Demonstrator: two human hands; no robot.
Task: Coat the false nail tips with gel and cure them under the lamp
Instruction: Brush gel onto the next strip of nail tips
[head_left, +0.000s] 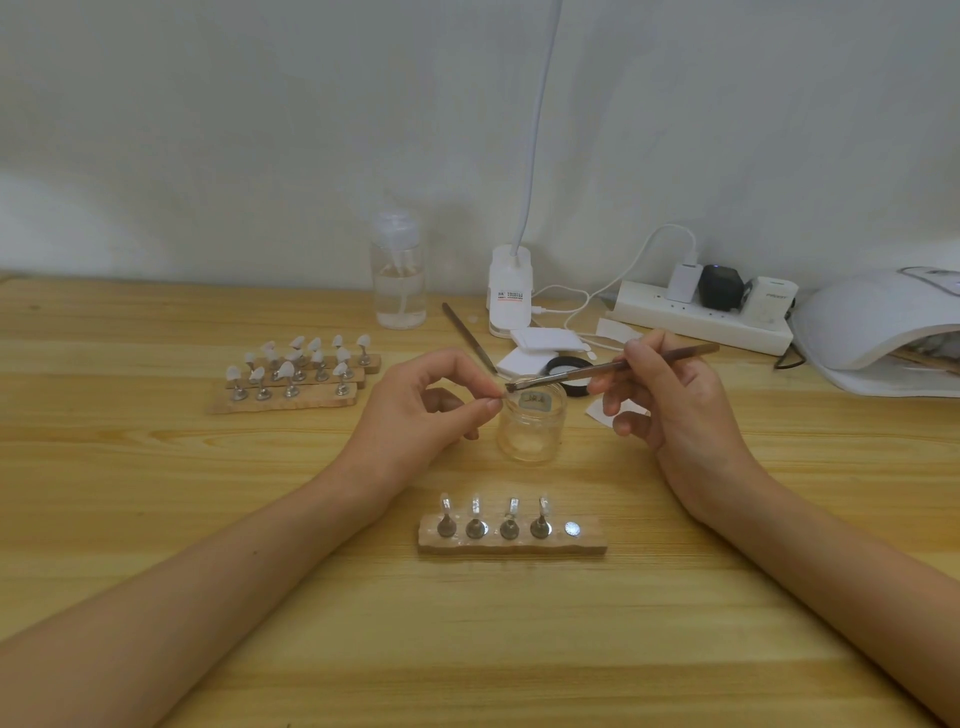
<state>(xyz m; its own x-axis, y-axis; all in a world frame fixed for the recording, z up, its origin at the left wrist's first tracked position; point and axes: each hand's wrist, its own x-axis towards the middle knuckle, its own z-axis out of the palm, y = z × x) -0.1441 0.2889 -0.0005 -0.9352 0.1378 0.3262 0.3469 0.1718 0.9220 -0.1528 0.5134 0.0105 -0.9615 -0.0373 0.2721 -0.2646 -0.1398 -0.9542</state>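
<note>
The right hand (675, 410) is gripping the brush (597, 370) and touching its bristles to the clear nail tip (497, 399) the left hand (415, 410) is pinching at the left rim of the gel jar (530, 434), where an overloaded brush is risking flooding gel onto those fingertips (487, 409).

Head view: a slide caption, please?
Right hand holds a brush to a nail tip pinched by the left hand above a clear jar.

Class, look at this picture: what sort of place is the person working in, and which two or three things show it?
Probably a small nail-art workstation: false nail tips on stands, a curing lamp at the right, and a brush held over a clear jar.
</note>
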